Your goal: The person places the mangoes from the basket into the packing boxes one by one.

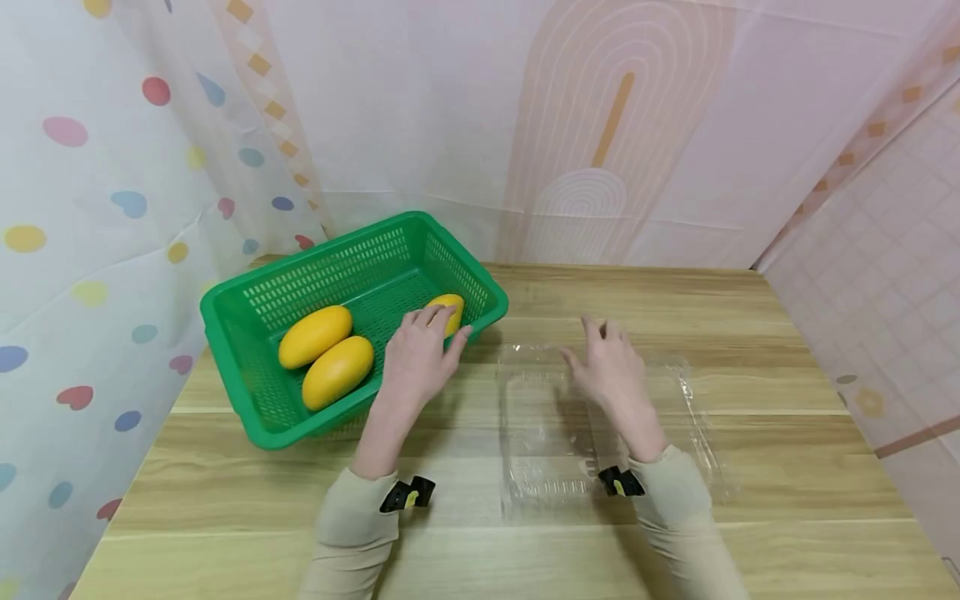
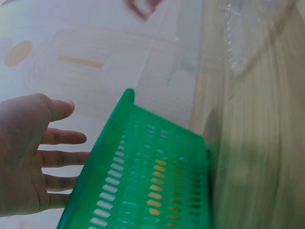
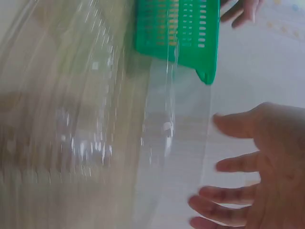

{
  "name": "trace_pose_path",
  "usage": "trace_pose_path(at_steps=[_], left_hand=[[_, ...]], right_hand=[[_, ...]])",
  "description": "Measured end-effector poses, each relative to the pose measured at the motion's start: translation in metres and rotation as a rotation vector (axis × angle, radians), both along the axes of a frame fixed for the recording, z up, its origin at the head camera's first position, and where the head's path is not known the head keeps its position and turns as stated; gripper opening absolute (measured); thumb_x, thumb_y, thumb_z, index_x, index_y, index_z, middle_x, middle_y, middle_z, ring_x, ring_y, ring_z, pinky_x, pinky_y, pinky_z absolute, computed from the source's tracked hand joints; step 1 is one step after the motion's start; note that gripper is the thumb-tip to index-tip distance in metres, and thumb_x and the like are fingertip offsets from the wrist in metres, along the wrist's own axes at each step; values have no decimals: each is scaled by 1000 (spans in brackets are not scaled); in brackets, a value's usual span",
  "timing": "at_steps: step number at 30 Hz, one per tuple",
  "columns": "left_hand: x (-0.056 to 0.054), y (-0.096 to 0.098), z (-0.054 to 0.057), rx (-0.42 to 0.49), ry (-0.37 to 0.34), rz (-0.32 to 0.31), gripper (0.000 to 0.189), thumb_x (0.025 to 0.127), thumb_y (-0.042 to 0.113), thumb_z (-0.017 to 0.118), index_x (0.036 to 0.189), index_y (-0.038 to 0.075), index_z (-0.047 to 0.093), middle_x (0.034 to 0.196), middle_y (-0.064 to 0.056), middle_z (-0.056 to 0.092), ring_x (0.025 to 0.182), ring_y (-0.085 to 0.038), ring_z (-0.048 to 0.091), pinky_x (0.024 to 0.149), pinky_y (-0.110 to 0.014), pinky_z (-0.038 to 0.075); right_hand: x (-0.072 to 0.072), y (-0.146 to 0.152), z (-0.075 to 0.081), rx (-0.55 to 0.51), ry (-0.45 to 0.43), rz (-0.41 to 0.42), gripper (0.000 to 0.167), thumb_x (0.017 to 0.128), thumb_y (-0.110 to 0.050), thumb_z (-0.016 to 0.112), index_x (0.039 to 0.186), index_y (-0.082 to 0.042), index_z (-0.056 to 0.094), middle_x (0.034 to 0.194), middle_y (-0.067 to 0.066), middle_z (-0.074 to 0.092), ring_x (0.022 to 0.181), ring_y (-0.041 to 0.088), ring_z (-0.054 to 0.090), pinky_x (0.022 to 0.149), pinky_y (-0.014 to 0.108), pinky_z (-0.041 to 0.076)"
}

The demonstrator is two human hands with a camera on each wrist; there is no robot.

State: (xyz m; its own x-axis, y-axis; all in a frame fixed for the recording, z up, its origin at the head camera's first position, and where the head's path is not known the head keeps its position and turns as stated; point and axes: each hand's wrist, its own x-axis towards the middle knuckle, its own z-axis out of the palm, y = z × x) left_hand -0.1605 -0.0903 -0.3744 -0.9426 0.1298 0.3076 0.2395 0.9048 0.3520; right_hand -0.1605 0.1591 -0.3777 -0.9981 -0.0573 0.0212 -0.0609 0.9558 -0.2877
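My left hand (image 1: 416,354) hovers at the near right side of a green plastic basket (image 1: 330,271). Its fingers are extended and overlap a yellow mango (image 1: 452,314) in the head view. Toward the basket's left end lie two more mangoes, one (image 1: 315,336) behind the other (image 1: 337,372). In the left wrist view the straight, spread fingers show beyond the basket's wall (image 2: 143,167). My right hand (image 1: 613,375), empty with fingers spread, is over a clear plastic clamshell box (image 1: 540,433) that lies opened out on the table.
The wooden table (image 1: 787,467) carries the basket at left and the clamshell box right of centre. Patterned curtains (image 1: 420,108) hang behind the table and along both sides.
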Motion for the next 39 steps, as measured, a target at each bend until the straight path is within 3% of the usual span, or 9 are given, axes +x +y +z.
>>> trace_pose_path(at_steps=[3, 9, 12, 15, 19, 24, 28, 33, 39], left_hand=[[4, -8, 5, 5, 29, 6, 40, 96, 34, 54, 122, 4, 61, 121, -17, 64, 110, -39, 58, 80, -50, 54], [10, -23, 10, 0, 25, 15, 36, 95, 28, 57, 119, 2, 62, 118, -20, 65, 106, -41, 58, 81, -51, 53], [12, -31, 11, -3, 12, 25, 36, 95, 26, 57, 120, 1, 62, 118, -20, 64, 106, -42, 58, 82, -52, 52], [15, -38, 12, -8, 4, 35, 35, 94, 25, 58, 119, 1, 62, 118, -21, 64, 105, -42, 57, 79, -52, 53], [19, -48, 13, -22, -13, 32, 34, 94, 23, 58, 119, 0, 62, 118, -22, 64, 107, -43, 57, 80, -52, 52], [26, -61, 22, -46, -49, 22, 33, 95, 21, 56, 120, 0, 60, 119, -23, 62, 106, -43, 57, 80, -54, 52], [29, -73, 33, -74, -56, 15, 33, 95, 22, 55, 120, 0, 60, 118, -24, 62, 105, -44, 57, 76, -54, 52], [29, -91, 53, -119, -76, -10, 33, 95, 20, 55, 120, -2, 59, 118, -26, 62, 106, -46, 56, 80, -56, 51], [17, -115, 81, -187, -234, 12, 41, 97, 22, 49, 129, -3, 51, 128, -30, 53, 113, -50, 50, 87, -62, 45]], right_hand=[[10, 13, 3, 67, -122, 15, 65, 95, -39, 52, 142, 2, 36, 136, 34, 44, 113, 51, 53, 88, 59, 48], [24, 33, 9, 152, -363, 69, 65, 96, -38, 49, 138, 9, 37, 137, 35, 43, 124, 54, 43, 103, 61, 36], [28, 38, 10, 146, -421, 79, 54, 93, -35, 55, 121, 10, 54, 115, 29, 60, 101, 43, 60, 90, 53, 49], [30, 42, 7, 109, -461, 99, 46, 91, -33, 58, 111, 9, 58, 91, 16, 63, 73, 26, 58, 69, 40, 51], [30, 46, 2, 74, -467, 130, 42, 92, -31, 57, 108, 8, 58, 78, 8, 55, 60, 16, 46, 55, 28, 43], [31, 48, -6, 18, -417, 142, 26, 93, -26, 56, 90, 0, 57, 68, 5, 49, 58, 14, 43, 51, 26, 39], [32, 48, -10, -25, -401, 123, 24, 92, -24, 56, 89, 0, 56, 66, 4, 46, 56, 13, 42, 49, 23, 37], [32, 47, -11, -49, -403, 112, 24, 92, -23, 56, 91, 2, 57, 64, 3, 46, 52, 10, 39, 44, 19, 33], [31, 47, -12, -50, -396, 109, 30, 92, -23, 56, 98, 6, 57, 65, 5, 49, 53, 12, 41, 44, 20, 34]])
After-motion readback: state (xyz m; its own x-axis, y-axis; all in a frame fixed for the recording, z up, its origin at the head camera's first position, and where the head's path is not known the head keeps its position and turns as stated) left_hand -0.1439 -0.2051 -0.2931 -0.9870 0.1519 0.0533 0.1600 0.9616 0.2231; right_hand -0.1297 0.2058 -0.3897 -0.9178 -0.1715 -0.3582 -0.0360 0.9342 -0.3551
